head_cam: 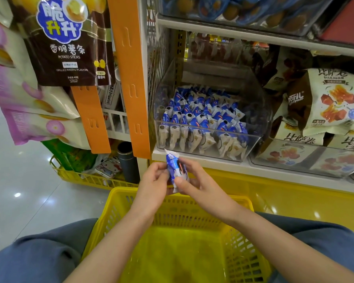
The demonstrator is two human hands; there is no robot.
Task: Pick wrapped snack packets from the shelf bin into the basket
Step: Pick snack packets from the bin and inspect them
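**Blue-and-white wrapped snack packet (175, 170) pinched above one yellow slatted plastic basket (131, 196)**

Two hands meet over the basket's far rim. The left hand (153, 180) and the right hand (194, 180) both pinch the packet between thumb and fingertips. Fingers cover its lower end, so whether it is one packet or two stacked is unclear. One clear plastic shelf bin (259, 115) behind holds dozens more, too crowded to count.
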